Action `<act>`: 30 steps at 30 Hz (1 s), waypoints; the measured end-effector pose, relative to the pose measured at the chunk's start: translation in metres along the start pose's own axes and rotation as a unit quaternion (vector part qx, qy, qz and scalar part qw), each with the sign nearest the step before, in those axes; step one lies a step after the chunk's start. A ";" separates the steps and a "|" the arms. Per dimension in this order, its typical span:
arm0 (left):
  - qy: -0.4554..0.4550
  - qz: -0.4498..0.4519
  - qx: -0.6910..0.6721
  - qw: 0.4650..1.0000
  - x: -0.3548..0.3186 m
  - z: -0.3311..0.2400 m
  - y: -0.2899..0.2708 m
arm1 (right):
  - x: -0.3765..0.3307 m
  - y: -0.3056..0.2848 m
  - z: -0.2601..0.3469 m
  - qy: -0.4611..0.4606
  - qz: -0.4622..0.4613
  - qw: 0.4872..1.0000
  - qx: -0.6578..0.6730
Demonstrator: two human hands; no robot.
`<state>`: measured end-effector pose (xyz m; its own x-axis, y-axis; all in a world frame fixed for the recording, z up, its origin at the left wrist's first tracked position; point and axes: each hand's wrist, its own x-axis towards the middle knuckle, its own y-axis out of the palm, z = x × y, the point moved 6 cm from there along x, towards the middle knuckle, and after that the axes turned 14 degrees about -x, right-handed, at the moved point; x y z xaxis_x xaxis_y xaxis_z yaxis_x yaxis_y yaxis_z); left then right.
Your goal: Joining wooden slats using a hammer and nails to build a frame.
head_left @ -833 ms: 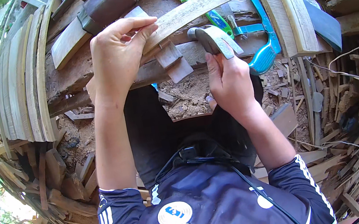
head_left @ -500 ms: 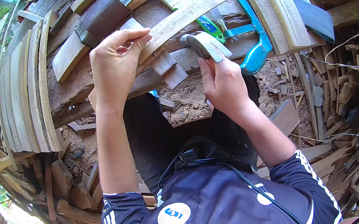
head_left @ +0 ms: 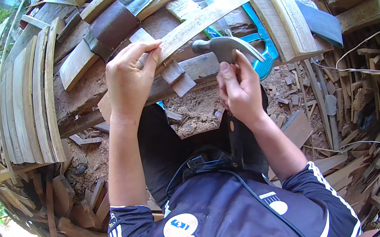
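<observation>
A long, pale, slightly curved wooden strip (head_left: 203,20) lies slantwise across the bench, its left part passing beneath my left hand (head_left: 132,75). The thumb and forefinger of that hand are pinched together at the strip; whatever sits between the tips is too small to make out. My right hand (head_left: 239,85) grips a claw hammer (head_left: 226,48), thumb up near the head, the dark handle hanging down toward my lap. The hammer head hovers just below the strip's right half. Under the strip, small wooden blocks (head_left: 173,72) jut from the bench's near edge.
A teal-framed hacksaw (head_left: 265,50) and a brush (head_left: 183,8) lie behind the strip. Curved wooden slats stand in a row (head_left: 28,100) at left; thick boards (head_left: 282,7) rest at right. A dark brown wrapped piece (head_left: 114,23) sits at the back. Wood scraps (head_left: 290,89) litter the ground.
The hammer has turned, its head now lying sideways and its handle showing below my right hand. My left hand still pinches at the strip. The whole view has shifted slightly.
</observation>
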<state>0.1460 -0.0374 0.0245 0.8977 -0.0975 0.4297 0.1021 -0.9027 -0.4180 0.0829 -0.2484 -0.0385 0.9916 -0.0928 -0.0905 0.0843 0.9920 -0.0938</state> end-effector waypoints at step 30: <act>-0.018 -0.048 -0.019 0.998 -0.006 0.014 -0.001 | 0.025 0.040 0.156 -0.249 0.104 0.860 -0.433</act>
<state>0.1468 -0.0302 0.0116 0.8989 0.0050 0.4381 0.1734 -0.9224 -0.3452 0.1261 -0.1982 0.1101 0.9141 0.3402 0.2206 0.0093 0.5264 -0.8502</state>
